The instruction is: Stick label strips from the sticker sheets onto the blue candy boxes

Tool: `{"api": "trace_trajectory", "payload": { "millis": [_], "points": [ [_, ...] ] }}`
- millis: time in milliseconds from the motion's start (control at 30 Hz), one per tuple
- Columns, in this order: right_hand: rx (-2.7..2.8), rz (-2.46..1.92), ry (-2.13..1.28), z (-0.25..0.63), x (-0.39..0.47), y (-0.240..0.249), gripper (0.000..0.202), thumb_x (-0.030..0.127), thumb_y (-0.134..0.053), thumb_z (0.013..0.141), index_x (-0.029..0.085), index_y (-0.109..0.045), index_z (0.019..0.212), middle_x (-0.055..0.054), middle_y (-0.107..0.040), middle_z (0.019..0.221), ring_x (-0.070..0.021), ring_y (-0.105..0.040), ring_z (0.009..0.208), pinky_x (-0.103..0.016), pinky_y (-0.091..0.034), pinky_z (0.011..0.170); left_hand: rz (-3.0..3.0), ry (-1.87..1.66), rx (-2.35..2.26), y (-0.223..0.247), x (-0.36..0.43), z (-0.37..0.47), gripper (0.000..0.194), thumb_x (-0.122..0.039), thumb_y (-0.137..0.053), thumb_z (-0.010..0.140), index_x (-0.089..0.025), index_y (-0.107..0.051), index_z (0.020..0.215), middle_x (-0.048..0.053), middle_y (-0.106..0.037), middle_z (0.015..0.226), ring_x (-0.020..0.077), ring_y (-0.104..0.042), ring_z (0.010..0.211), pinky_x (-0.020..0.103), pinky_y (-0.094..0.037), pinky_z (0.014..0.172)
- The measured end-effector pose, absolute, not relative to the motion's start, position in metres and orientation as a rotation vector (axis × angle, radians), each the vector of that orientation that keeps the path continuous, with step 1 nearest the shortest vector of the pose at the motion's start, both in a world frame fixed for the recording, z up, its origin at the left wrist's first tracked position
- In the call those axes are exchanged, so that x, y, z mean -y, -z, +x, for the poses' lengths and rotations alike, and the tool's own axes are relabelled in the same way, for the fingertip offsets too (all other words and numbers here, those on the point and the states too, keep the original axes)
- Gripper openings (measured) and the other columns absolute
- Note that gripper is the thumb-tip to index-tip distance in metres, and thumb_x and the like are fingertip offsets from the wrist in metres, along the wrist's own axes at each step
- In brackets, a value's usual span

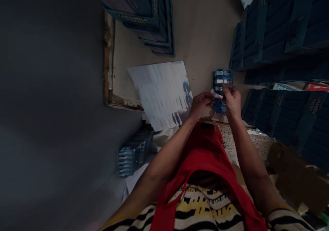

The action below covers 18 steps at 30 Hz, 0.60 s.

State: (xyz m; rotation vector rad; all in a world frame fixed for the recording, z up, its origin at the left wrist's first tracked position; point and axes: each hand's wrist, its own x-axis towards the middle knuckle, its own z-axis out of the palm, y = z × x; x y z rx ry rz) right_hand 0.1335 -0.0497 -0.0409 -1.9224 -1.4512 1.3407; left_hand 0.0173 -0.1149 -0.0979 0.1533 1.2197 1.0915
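At the table's near edge, my left hand [202, 105] is closed with its fingertips at a small white strip [216, 94], which looks like a paper label. My right hand [231, 100] pinches at the strip's other end, thumb and finger pressed together. Just beneath both hands lies a row of small blue packs [223, 81] with white patches on them, partly hidden by my fingers. Left of my left hand rests a large whitish sheet [161, 90] with rows of pale marks and darker patches along its right side.
Stacked blue cartons [138, 20] stand at the table's back left, and more blue cartons [272, 35] line the right. The worn table [205, 28] has a chipped left edge. Wrapped blue-and-white packs [128, 159] sit lower left. Brown cardboard [290, 176] lies lower right.
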Motion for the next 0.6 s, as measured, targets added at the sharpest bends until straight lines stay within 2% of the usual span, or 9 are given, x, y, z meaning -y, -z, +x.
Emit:
{"api": "trace_trajectory", "payload": {
  "millis": [133,200,300,367,467,600],
  "points": [
    [1.223,-1.951,-1.492,0.142,0.047,0.039,0.063,0.085,-0.068,0.078,0.026,-0.056,0.097,0.004,-0.053,0.070,-0.0139,-0.049,0.058,-0.028,-0.041,0.055,0.008,-1.083,-1.056,0.084,0.120,0.002,0.038,-0.056,-0.072,0.085,-0.019,-0.077,0.091,0.012,-0.082,0.097,0.0251,-0.079,0.089,0.040,-0.064,0.087],
    [1.216,-1.920,-1.548,0.142,0.047,0.038,0.061,0.082,-0.072,0.075,0.026,-0.055,0.094,0.006,-0.052,0.067,-0.0130,-0.049,0.057,-0.027,-0.040,0.056,-0.007,-1.077,-1.075,0.080,0.117,-0.001,0.047,-0.065,-0.074,0.086,-0.018,-0.076,0.090,0.011,-0.081,0.094,0.0252,-0.079,0.086,0.040,-0.064,0.085],
    [1.257,-1.892,-1.644,0.146,0.046,0.036,0.059,0.078,-0.073,0.073,0.026,-0.056,0.097,0.007,-0.053,0.066,-0.0133,-0.052,0.059,-0.028,-0.042,0.059,0.037,-1.086,-1.156,0.079,0.113,0.002,0.042,-0.054,-0.089,0.077,-0.017,-0.074,0.089,0.007,-0.080,0.088,0.0196,-0.076,0.077,0.036,-0.062,0.081],
    [1.298,-1.908,-1.681,0.152,0.046,0.034,0.061,0.070,-0.079,0.068,0.026,-0.057,0.103,0.006,-0.060,0.069,-0.0154,-0.058,0.063,-0.029,-0.045,0.062,0.064,-1.071,-1.235,0.080,0.113,0.006,0.036,-0.044,-0.093,0.074,-0.017,-0.074,0.089,0.005,-0.078,0.083,0.0160,-0.073,0.073,0.033,-0.061,0.079],
    [1.313,-1.956,-1.636,0.163,0.048,0.032,0.068,0.056,-0.087,0.059,0.025,-0.056,0.111,0.003,-0.071,0.077,-0.0209,-0.069,0.073,-0.033,-0.052,0.068,0.088,-1.031,-1.387,0.082,0.115,0.013,0.027,-0.039,-0.088,0.077,-0.017,-0.075,0.086,0.001,-0.075,0.075,0.0135,-0.069,0.068,0.028,-0.058,0.074],
    [1.374,-2.084,-1.428,0.169,0.055,0.033,0.064,0.052,-0.086,0.060,0.023,-0.057,0.109,0.001,-0.074,0.074,-0.0271,-0.076,0.078,-0.038,-0.056,0.074,0.191,-0.998,-1.515,0.084,0.118,0.022,0.014,-0.030,-0.083,0.077,-0.018,-0.075,0.079,-0.002,-0.070,0.066,0.0125,-0.065,0.062,0.023,-0.052,0.064]
  ]
}}
